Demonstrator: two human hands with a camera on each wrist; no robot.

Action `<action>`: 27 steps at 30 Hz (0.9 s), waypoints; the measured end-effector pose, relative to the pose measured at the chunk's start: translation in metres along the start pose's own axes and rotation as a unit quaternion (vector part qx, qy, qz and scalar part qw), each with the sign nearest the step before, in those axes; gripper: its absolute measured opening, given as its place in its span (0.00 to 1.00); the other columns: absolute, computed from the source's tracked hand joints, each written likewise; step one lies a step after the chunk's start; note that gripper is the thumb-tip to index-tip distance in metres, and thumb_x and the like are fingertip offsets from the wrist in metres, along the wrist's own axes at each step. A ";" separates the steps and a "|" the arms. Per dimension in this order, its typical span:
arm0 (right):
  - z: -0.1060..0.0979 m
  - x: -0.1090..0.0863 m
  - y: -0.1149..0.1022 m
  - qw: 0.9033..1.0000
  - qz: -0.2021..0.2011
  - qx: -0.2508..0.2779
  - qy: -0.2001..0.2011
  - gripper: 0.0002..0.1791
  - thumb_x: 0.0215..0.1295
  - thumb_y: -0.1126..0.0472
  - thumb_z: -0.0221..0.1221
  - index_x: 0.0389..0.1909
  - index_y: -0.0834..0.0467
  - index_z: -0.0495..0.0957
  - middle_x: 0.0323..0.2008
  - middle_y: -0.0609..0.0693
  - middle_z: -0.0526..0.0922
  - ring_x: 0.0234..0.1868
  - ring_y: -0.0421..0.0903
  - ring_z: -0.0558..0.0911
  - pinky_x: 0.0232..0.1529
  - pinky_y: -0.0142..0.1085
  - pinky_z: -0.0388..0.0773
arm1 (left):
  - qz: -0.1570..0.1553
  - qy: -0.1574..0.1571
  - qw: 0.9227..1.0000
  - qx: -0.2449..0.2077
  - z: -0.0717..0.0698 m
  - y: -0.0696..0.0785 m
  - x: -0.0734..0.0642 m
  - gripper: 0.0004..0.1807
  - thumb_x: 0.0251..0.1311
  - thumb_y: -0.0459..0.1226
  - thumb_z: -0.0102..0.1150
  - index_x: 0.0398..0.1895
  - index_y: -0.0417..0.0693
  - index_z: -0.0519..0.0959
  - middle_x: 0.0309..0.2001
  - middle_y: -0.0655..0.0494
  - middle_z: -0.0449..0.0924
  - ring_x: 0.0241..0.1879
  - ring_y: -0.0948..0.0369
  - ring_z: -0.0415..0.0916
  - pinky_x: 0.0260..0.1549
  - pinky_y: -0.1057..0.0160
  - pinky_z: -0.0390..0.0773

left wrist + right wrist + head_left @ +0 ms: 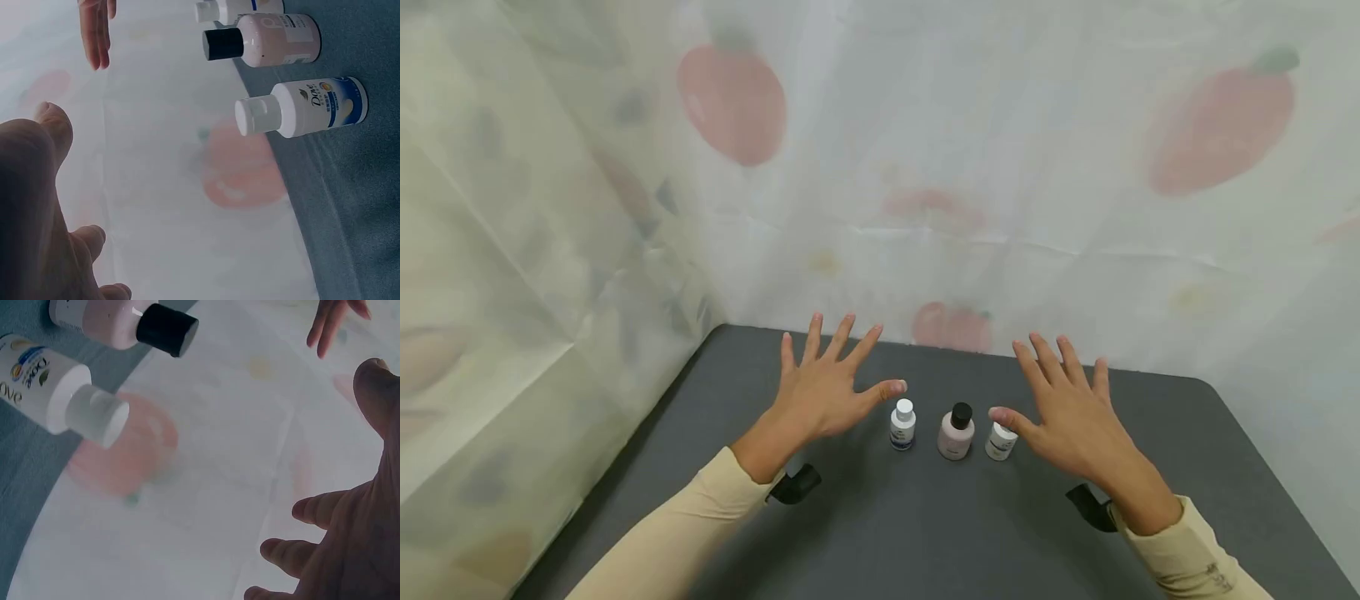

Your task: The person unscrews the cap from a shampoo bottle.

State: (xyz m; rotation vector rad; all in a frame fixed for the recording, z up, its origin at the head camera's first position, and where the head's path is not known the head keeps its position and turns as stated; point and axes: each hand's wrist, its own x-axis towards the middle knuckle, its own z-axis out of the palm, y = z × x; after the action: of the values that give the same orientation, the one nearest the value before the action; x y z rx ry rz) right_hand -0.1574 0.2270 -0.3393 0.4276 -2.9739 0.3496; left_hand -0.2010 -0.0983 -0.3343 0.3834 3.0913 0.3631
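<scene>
Three small bottles stand upright in a row on the grey table. At the left is a white Dove bottle (pixel 902 427) with a white cap and a blue label patch (pixel 325 106). A pale pink bottle (pixel 955 437) with a black cap (pixel 167 329) stands in the middle. To the right is another white Dove bottle (pixel 1000 443), its cap partly hidden behind the right thumb in the head view. My left hand (pixel 823 392) hovers left of the row, fingers spread, holding nothing. Over the right side, my right hand (pixel 1071 417) is likewise spread, with nothing in it.
The grey table (pixel 940 542) has rounded far corners. Behind it hangs a pale sheet (pixel 1037 167) printed with red fruit, and another patterned sheet (pixel 550 250) runs along the left side. A dark wrist device (pixel 795 485) sits under the left wrist, another (pixel 1090 508) under the right.
</scene>
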 end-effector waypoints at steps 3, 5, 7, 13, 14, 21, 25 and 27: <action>0.005 0.000 -0.002 1.000 0.000 0.000 -0.003 0.55 0.72 0.25 0.50 0.86 0.49 0.40 0.86 0.59 0.41 0.85 0.68 0.38 0.73 0.80 0.31 | 0.003 -0.002 1.000 -0.002 0.002 0.002 0.000 0.51 0.60 0.83 0.34 0.83 0.82 0.40 0.87 0.60 0.29 0.84 0.43 0.14 0.77 0.26 0.24; 0.008 0.001 -0.004 1.000 -0.001 -0.003 -0.002 0.55 0.71 0.24 0.50 0.86 0.49 0.40 0.86 0.58 0.41 0.85 0.68 0.38 0.72 0.80 0.32 | 0.003 0.000 1.000 0.001 0.003 0.002 0.000 0.51 0.60 0.83 0.34 0.83 0.82 0.40 0.87 0.61 0.29 0.84 0.43 0.14 0.77 0.26 0.24; 0.011 0.002 -0.007 1.000 0.000 -0.006 -0.001 0.55 0.70 0.24 0.50 0.86 0.49 0.42 0.86 0.59 0.42 0.85 0.68 0.39 0.72 0.81 0.32 | 0.004 -0.002 1.000 0.002 0.004 0.002 0.000 0.51 0.60 0.83 0.34 0.83 0.82 0.40 0.87 0.61 0.29 0.84 0.43 0.14 0.77 0.26 0.24; 0.017 0.007 -0.016 1.000 -0.006 -0.007 -0.001 0.55 0.70 0.24 0.51 0.85 0.51 0.46 0.86 0.59 0.44 0.84 0.69 0.40 0.73 0.81 0.32 | 0.007 -0.004 1.000 0.003 0.007 0.000 0.002 0.51 0.60 0.83 0.34 0.84 0.81 0.40 0.87 0.61 0.27 0.83 0.42 0.14 0.77 0.27 0.23; 0.018 0.008 -0.017 1.000 -0.008 -0.007 0.000 0.55 0.70 0.24 0.51 0.85 0.51 0.46 0.86 0.59 0.44 0.85 0.69 0.40 0.73 0.80 0.32 | 0.007 -0.005 1.000 0.003 0.008 -0.001 0.002 0.51 0.60 0.83 0.34 0.84 0.81 0.40 0.87 0.61 0.27 0.83 0.42 0.14 0.77 0.27 0.23; 0.024 0.014 -0.023 1.000 -0.017 -0.007 0.014 0.54 0.69 0.24 0.52 0.85 0.51 0.49 0.86 0.58 0.46 0.84 0.69 0.42 0.74 0.79 0.35 | 0.011 -0.001 1.000 0.004 0.011 0.000 0.006 0.51 0.60 0.82 0.35 0.84 0.81 0.40 0.87 0.60 0.28 0.84 0.42 0.15 0.78 0.28 0.24; 0.029 0.017 -0.026 1.000 -0.018 -0.019 0.017 0.55 0.68 0.23 0.53 0.85 0.51 0.50 0.85 0.57 0.47 0.84 0.69 0.43 0.74 0.79 0.38 | 0.018 -0.002 1.000 0.001 0.013 0.000 0.007 0.51 0.60 0.82 0.35 0.84 0.80 0.41 0.87 0.59 0.29 0.84 0.42 0.16 0.79 0.28 0.26; 0.030 0.018 -0.028 0.999 -0.020 -0.021 0.020 0.55 0.68 0.23 0.53 0.85 0.51 0.50 0.85 0.57 0.47 0.84 0.69 0.44 0.74 0.79 0.39 | 0.020 0.000 1.000 0.001 0.013 0.000 0.008 0.51 0.60 0.82 0.35 0.84 0.79 0.42 0.87 0.59 0.30 0.84 0.42 0.17 0.79 0.29 0.27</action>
State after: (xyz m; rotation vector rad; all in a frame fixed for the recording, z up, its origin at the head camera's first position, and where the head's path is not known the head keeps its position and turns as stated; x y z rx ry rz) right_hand -0.1691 0.1887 -0.3601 0.4694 -2.9235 0.2862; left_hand -0.2080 -0.0934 -0.3471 0.4465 3.0876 0.3615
